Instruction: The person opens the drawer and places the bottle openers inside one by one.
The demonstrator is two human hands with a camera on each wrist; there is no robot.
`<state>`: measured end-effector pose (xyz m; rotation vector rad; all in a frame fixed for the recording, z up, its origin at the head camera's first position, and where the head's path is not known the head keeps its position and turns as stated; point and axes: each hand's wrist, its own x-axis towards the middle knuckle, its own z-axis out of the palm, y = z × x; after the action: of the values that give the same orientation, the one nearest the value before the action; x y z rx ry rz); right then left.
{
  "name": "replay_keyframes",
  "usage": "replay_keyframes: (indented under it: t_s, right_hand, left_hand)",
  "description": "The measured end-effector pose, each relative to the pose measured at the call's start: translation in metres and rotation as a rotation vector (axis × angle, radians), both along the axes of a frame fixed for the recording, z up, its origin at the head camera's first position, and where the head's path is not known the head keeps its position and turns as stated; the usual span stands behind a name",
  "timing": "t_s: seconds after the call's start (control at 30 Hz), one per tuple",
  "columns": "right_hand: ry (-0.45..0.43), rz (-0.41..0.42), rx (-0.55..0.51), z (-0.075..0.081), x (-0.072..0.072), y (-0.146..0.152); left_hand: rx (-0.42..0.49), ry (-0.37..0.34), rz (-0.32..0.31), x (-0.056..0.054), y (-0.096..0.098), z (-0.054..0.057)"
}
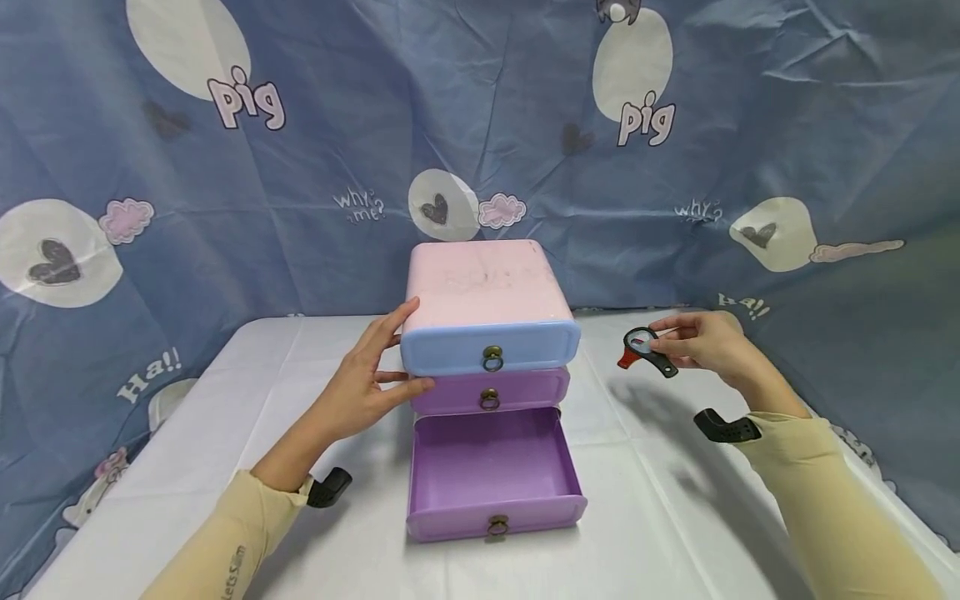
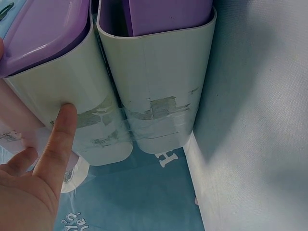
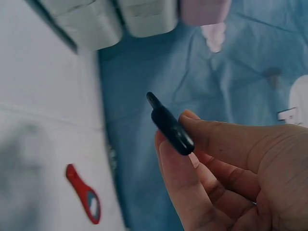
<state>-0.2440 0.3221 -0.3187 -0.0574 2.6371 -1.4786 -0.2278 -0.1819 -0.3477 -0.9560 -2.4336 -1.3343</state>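
Note:
My left hand (image 1: 358, 398) rests against the left side of a three-tier drawer unit (image 1: 480, 283), its fingers extended and the thumb near the middle drawer (image 1: 450, 394). In the left wrist view a fingertip touches the pale side wall (image 2: 91, 91). The bottom purple drawer (image 1: 495, 458) is pulled out, its inside floor showing. To the right of the unit, my right hand (image 1: 708, 346) pinches a small black magnifying glass (image 1: 662, 363) between thumb and fingers, above the table. A red magnifying glass (image 3: 83, 192) lies on the white cloth, partly hidden behind the black one in the head view.
The blue-fronted top drawer (image 1: 450, 350) is closed under a pink top, and each drawer front carries a ring pull. White cloth (image 1: 637, 517) covers the table. A blue printed curtain (image 1: 300, 167) hangs close behind the unit. Black straps (image 1: 726, 427) sit at both wrists.

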Motion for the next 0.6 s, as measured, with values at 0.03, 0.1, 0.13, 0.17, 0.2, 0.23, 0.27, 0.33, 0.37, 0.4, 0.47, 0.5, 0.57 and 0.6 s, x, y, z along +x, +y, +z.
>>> replay_keyframes:
  t_s: [0.03,0.1,0.13,0.17,0.2,0.23,0.27,0.33,0.37,0.4,0.47,0.5,0.57,0.6]
  right_hand:
    - [0.004,-0.003,0.002,0.004,0.002,0.0]
    - [0.011,-0.004,0.008,0.009,0.005,-0.002]
    - [0.015,-0.001,0.014,0.012,0.006,-0.003]
    - [0.02,0.006,0.019,0.014,0.008,-0.005]
    - [0.025,0.014,0.024,0.016,0.01,-0.007]
    - [0.031,0.022,0.028,0.018,0.012,-0.009]
    - [0.036,0.029,0.031,0.02,0.014,-0.011]
    - [0.046,0.04,0.04,0.024,0.018,-0.016]
    - [0.053,0.044,0.042,0.025,0.02,-0.019]
    - [0.061,0.047,0.05,0.027,0.022,-0.021]
    - [0.076,0.049,0.066,0.03,0.025,-0.026]
    - [0.084,0.049,0.078,0.031,0.027,-0.028]
    - [0.103,0.05,0.104,0.033,0.031,-0.032]
    - [0.115,0.051,0.123,0.035,0.033,-0.034]
  left_hand:
    - [-0.001,-0.001,0.0,0.0,0.0,0.001]
    - [-0.004,0.0,0.001,0.0,0.0,0.001]
    - [-0.005,0.0,0.002,0.0,-0.001,0.001]
    - [-0.005,0.0,0.003,0.0,-0.001,0.001]
    - [-0.005,-0.001,0.003,0.0,-0.001,0.0]
    - [-0.004,-0.001,0.003,0.001,-0.001,0.0]
    - [-0.003,-0.001,0.003,0.001,-0.001,0.0]
    - [0.0,0.0,0.001,0.001,-0.001,-0.001]
    - [0.002,0.001,0.001,0.001,-0.001,-0.001]
    - [0.004,0.001,-0.002,0.0,-0.001,-0.001]
    - [0.004,0.004,-0.002,0.0,-0.001,-0.001]
    - [0.002,0.006,-0.002,0.0,-0.001,-0.002]
    - [-0.002,0.007,0.0,-0.001,-0.001,-0.001]
    - [-0.004,0.007,0.0,-0.001,-0.001,-0.001]
